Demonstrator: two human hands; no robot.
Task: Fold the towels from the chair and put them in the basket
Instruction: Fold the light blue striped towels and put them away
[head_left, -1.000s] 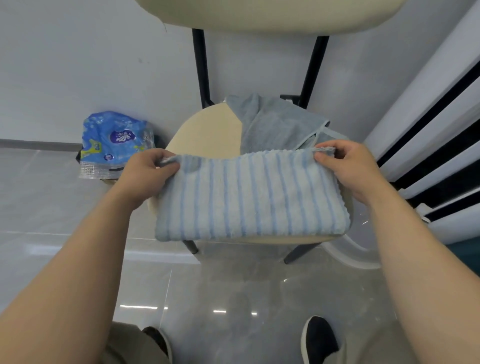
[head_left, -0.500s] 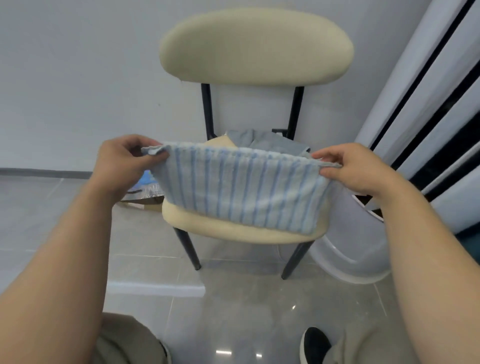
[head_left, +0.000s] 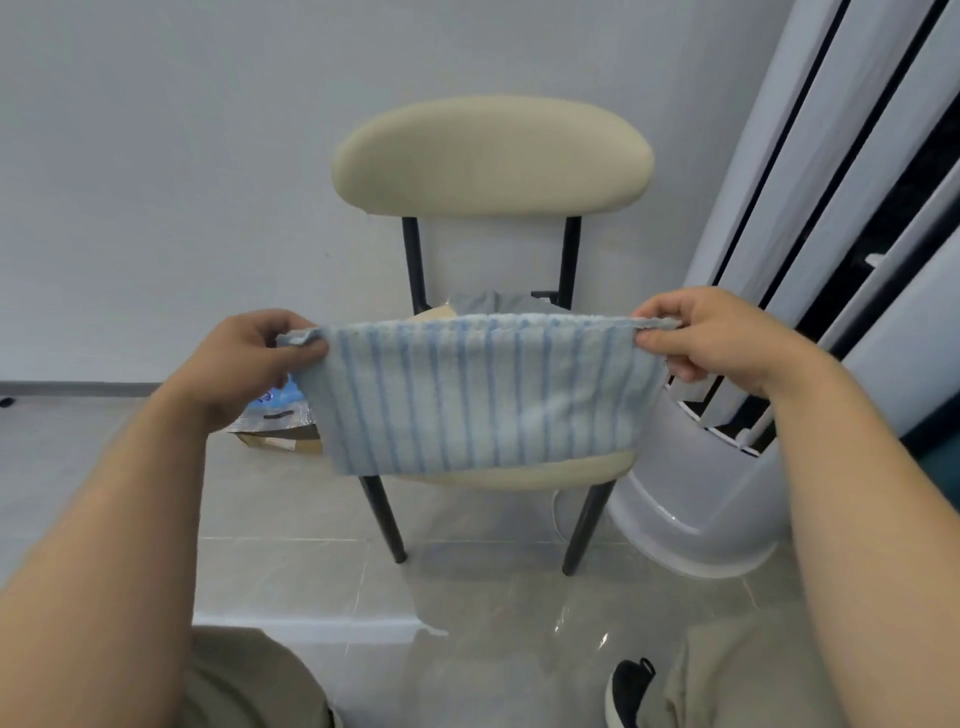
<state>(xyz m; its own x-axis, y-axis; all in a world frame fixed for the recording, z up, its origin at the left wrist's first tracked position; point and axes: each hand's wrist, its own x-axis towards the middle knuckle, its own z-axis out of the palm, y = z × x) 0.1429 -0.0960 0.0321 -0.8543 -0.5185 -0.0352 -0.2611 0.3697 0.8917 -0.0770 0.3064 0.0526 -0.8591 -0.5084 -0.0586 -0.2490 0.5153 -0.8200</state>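
A blue-and-white striped towel (head_left: 478, 395) hangs folded in the air in front of the cream chair (head_left: 491, 156). My left hand (head_left: 244, 358) pinches its upper left corner and my right hand (head_left: 711, 332) pinches its upper right corner, stretching the top edge flat. Behind the towel, a grey towel (head_left: 485, 302) lies on the chair seat, mostly hidden. No basket shows in this view.
A tall white appliance with a round base (head_left: 691, 530) stands right of the chair. A blue plastic pack (head_left: 270, 402) on a cardboard box (head_left: 280, 441) sits on the floor at the left. My knees and a black shoe (head_left: 626, 691) are at the bottom.
Both hands have lifted the striped towel off the chair seat and hold it up in the air. The view has tilted up, showing the whole chair back.
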